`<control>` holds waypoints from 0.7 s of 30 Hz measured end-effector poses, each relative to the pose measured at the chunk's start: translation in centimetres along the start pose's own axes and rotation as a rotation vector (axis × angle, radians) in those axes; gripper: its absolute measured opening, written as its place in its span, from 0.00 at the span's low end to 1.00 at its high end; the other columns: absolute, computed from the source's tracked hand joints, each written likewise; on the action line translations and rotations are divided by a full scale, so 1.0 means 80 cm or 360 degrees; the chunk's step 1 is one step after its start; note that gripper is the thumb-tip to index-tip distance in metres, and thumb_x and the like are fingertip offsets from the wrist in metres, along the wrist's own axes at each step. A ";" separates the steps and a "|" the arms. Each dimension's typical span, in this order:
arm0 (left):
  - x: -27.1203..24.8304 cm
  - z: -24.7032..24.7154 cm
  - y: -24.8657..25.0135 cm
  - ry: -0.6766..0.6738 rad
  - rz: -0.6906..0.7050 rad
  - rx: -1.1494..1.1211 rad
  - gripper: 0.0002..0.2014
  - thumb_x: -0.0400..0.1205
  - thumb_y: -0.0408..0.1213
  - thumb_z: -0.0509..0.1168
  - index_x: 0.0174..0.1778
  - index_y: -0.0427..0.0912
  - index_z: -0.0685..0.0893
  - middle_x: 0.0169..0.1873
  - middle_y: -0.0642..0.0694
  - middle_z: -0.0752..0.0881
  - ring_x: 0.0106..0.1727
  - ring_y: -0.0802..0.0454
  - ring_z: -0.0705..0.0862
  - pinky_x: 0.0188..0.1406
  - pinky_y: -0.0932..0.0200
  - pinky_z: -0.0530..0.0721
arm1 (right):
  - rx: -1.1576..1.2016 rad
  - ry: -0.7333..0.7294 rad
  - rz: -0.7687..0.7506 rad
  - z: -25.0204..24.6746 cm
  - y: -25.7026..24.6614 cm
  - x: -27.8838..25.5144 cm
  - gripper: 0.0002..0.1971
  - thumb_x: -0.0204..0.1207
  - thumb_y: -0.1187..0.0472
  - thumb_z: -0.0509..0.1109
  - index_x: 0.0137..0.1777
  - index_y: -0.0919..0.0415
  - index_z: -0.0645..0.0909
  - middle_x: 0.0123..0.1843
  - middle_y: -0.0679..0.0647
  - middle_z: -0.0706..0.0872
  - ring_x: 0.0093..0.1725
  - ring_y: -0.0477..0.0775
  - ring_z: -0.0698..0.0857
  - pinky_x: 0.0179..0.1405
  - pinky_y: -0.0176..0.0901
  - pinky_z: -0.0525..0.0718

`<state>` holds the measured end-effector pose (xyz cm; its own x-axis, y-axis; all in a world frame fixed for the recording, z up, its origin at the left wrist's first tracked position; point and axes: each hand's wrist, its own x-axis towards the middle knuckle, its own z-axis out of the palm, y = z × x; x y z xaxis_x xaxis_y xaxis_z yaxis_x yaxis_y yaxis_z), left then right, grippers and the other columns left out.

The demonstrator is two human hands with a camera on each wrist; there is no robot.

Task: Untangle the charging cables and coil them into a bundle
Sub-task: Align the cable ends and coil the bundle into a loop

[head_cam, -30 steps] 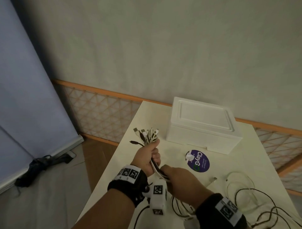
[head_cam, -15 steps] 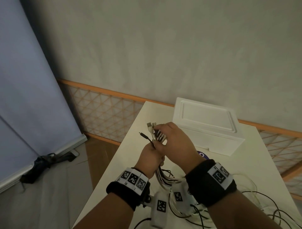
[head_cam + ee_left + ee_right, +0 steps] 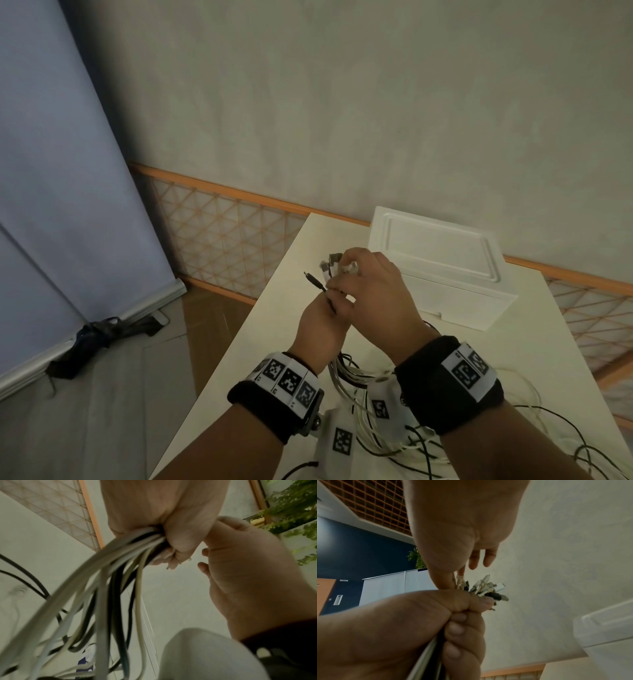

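My left hand [image 3: 320, 329] grips a bundle of white and black charging cables [image 3: 346, 375] in a fist, held above the table. The plug ends [image 3: 330, 265] fan out above the fist, and one black plug [image 3: 312, 278] sticks out to the left. My right hand [image 3: 373, 291] arches over those ends. In the right wrist view its thumb and a finger [image 3: 448, 580] pinch among the plugs [image 3: 488, 589] just above the left fist [image 3: 462, 615]. The left wrist view shows the cables [image 3: 109, 574] leaving the fist [image 3: 178, 543] and drooping to the table.
A white foam box [image 3: 442, 270] stands at the back of the cream table [image 3: 301, 246]. More loose cables [image 3: 534, 421] sprawl over the table's right side. The table's left edge drops to the floor, where a dark bag [image 3: 99, 335] lies by a roll-up screen.
My right hand has risen from below the left fist to the plug ends on top. The left hand keeps the same grip, lifted slightly.
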<state>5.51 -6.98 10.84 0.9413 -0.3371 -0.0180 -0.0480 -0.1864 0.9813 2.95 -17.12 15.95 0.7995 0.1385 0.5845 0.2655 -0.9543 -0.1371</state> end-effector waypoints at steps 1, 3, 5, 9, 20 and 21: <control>0.001 0.001 0.000 0.0010 -0.0022 -0.0045 0.09 0.76 0.41 0.57 0.30 0.49 0.70 0.21 0.53 0.74 0.26 0.52 0.72 0.34 0.48 0.72 | 0.0002 -0.0040 0.0076 -0.001 0.001 0.001 0.07 0.65 0.53 0.72 0.42 0.48 0.89 0.55 0.53 0.82 0.50 0.60 0.82 0.47 0.54 0.82; 0.001 0.002 0.000 0.0039 -0.0015 -0.0054 0.09 0.76 0.42 0.57 0.29 0.48 0.70 0.20 0.52 0.73 0.24 0.51 0.70 0.33 0.48 0.70 | 0.0001 -0.0119 0.0173 -0.003 -0.002 0.002 0.09 0.64 0.53 0.72 0.43 0.47 0.90 0.55 0.54 0.82 0.50 0.62 0.82 0.45 0.55 0.83; -0.001 0.000 0.000 0.0058 0.0052 0.0062 0.13 0.81 0.35 0.59 0.32 0.53 0.72 0.25 0.54 0.76 0.28 0.54 0.75 0.36 0.47 0.76 | -0.0057 -0.0213 0.0236 -0.003 -0.008 0.005 0.08 0.62 0.55 0.75 0.42 0.45 0.90 0.56 0.56 0.82 0.51 0.63 0.82 0.42 0.56 0.83; -0.002 -0.002 -0.008 0.0036 0.0089 0.0034 0.07 0.78 0.42 0.64 0.37 0.56 0.74 0.32 0.56 0.79 0.35 0.59 0.78 0.43 0.53 0.81 | -0.0119 -0.0364 0.0216 -0.007 -0.014 0.009 0.08 0.64 0.55 0.77 0.42 0.41 0.90 0.63 0.53 0.78 0.59 0.62 0.76 0.48 0.56 0.80; -0.003 0.004 -0.017 0.0048 0.0095 0.0000 0.14 0.80 0.47 0.68 0.32 0.52 0.72 0.20 0.54 0.76 0.24 0.57 0.73 0.30 0.58 0.70 | 0.0718 -0.0521 0.0357 -0.024 0.011 0.036 0.05 0.73 0.59 0.74 0.43 0.47 0.86 0.73 0.45 0.68 0.64 0.39 0.75 0.60 0.30 0.74; -0.003 0.005 -0.018 0.0048 0.0091 -0.0029 0.13 0.80 0.44 0.68 0.31 0.52 0.72 0.18 0.55 0.76 0.23 0.58 0.72 0.29 0.58 0.69 | 0.0580 -0.0644 0.0263 -0.028 0.009 0.035 0.05 0.71 0.57 0.75 0.45 0.45 0.87 0.75 0.44 0.68 0.67 0.45 0.74 0.65 0.41 0.75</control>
<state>5.27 -6.99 9.39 0.9469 -0.3187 0.0435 -0.0959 -0.1506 0.9839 4.17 -18.00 19.26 0.9699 0.1541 0.1886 0.2308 -0.8288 -0.5098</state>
